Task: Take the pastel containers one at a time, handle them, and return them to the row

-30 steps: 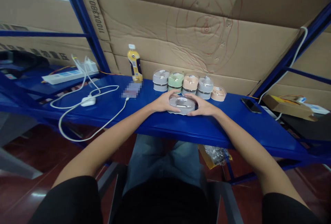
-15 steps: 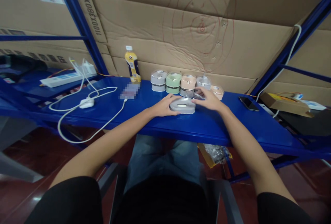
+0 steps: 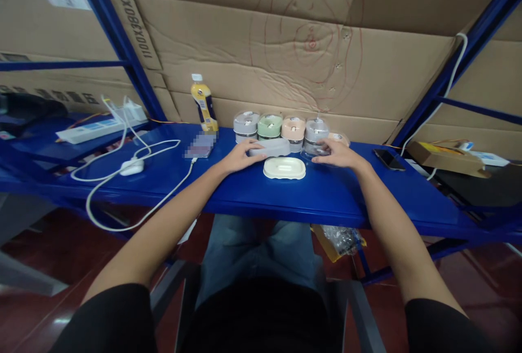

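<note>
My left hand (image 3: pixel 240 157) grips one end of a grey oval shell (image 3: pixel 274 147), a lid by its look, lifted in front of the row of boxes. Right below it a cream oval container (image 3: pixel 284 168) lies on the blue table. My right hand (image 3: pixel 337 154) has its fingers curled round a clear plastic cover (image 3: pixel 309 155) beside the grey box at the back; the fingers hide part of it. Behind stand stacked oval boxes: a grey one (image 3: pixel 246 123), a green one (image 3: pixel 269 124), a peach one (image 3: pixel 293 127) and another grey one (image 3: pixel 317 130).
A yellow drink bottle (image 3: pixel 204 104) and a blurred-out phone (image 3: pixel 200 145) on a white cable (image 3: pixel 179 192) are to the left. A dark phone (image 3: pixel 389 159) and an open cardboard box (image 3: pixel 448 158) lie to the right. Cardboard (image 3: pixel 212 43) walls the back.
The grey shell has come off the cream container and moved up and left in my left hand. My right hand has moved slightly right with the clear cover.
</note>
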Motion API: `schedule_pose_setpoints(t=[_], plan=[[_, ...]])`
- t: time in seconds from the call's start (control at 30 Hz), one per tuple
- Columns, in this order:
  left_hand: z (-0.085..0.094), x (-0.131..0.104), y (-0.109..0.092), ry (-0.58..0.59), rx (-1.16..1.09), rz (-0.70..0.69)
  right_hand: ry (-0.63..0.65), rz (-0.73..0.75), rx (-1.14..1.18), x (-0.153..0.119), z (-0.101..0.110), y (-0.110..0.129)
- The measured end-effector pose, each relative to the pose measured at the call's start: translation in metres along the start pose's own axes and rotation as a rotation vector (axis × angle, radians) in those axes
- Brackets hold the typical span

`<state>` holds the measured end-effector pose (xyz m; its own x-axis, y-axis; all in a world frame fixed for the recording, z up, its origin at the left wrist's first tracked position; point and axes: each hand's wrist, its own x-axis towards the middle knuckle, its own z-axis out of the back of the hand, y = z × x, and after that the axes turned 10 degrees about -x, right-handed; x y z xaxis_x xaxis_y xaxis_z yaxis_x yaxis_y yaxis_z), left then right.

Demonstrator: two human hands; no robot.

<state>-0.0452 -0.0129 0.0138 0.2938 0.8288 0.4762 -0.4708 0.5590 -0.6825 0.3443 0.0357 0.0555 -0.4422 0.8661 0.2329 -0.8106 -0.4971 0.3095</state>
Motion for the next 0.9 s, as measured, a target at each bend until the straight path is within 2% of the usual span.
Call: schedule_pose_setpoints(t=[0.1,0.2,0.27,0.33,0.43,0.5,0.57,0.67,0.73,0.9], plan=[[0.015,-0.001,0.014,-0.050,0.063,0.048,0.091,-0.009,-0.054,-0.001,-0.001,0.001],[0.022,-0.005,0.024,-0.042,0.119,0.091,0.153,-0.014,-0.083,-0.001,-0.003,0.003],[0.023,-0.006,0.026,-0.023,0.133,0.099,0.163,-0.019,-0.087,-0.001,-0.004,0.004],[0.021,-0.007,0.022,-0.027,0.116,0.071,0.120,-0.026,-0.079,0.000,-0.003,0.004],[0.011,-0.008,0.007,-0.048,0.054,-0.036,-0.057,0.035,-0.011,0.000,-0.002,0.007],[-0.002,-0.009,-0.006,-0.030,0.022,-0.086,-0.183,0.126,0.063,0.000,-0.002,0.014],[-0.016,-0.008,-0.015,0.011,0.009,-0.102,-0.244,0.237,0.119,0.000,-0.005,0.025],[-0.035,-0.006,-0.020,0.066,-0.016,-0.109,-0.193,0.390,0.127,0.000,-0.015,0.048],[-0.041,-0.005,-0.018,0.091,-0.053,-0.112,-0.143,0.439,0.097,0.001,-0.024,0.062],[-0.043,-0.005,-0.014,0.113,-0.101,-0.121,-0.087,0.478,0.042,0.007,-0.041,0.075]])
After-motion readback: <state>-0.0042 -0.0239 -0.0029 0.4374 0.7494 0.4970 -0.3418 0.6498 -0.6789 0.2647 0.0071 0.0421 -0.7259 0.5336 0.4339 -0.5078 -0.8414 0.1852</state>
